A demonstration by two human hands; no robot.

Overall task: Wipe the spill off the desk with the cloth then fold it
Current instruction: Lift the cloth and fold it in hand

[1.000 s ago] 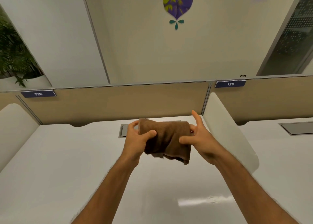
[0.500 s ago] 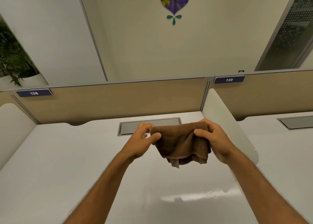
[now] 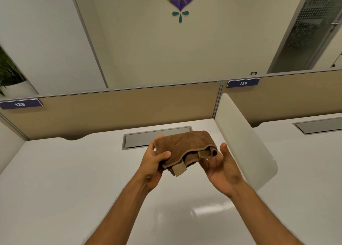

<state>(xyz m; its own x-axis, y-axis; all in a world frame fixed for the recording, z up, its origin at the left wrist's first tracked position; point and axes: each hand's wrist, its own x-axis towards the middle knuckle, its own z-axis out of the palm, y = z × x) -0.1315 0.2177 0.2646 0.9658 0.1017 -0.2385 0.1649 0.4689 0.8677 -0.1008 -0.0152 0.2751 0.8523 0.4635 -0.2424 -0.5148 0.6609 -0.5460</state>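
Tan partitions (image 3: 129,111) (numbered), cream wall (image 3: 148,50)

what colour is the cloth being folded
Brown, with a paler tan tag at its lower edge; the cloth shows in the head view.

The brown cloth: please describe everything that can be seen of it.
The brown cloth looks like soft terry. It is folded into a loose bundle, held in the air above the white desk. A pale tag hangs from its lower edge. The left hand pinches its left end, thumb on top; the right hand, palm up, supports its right end from below.
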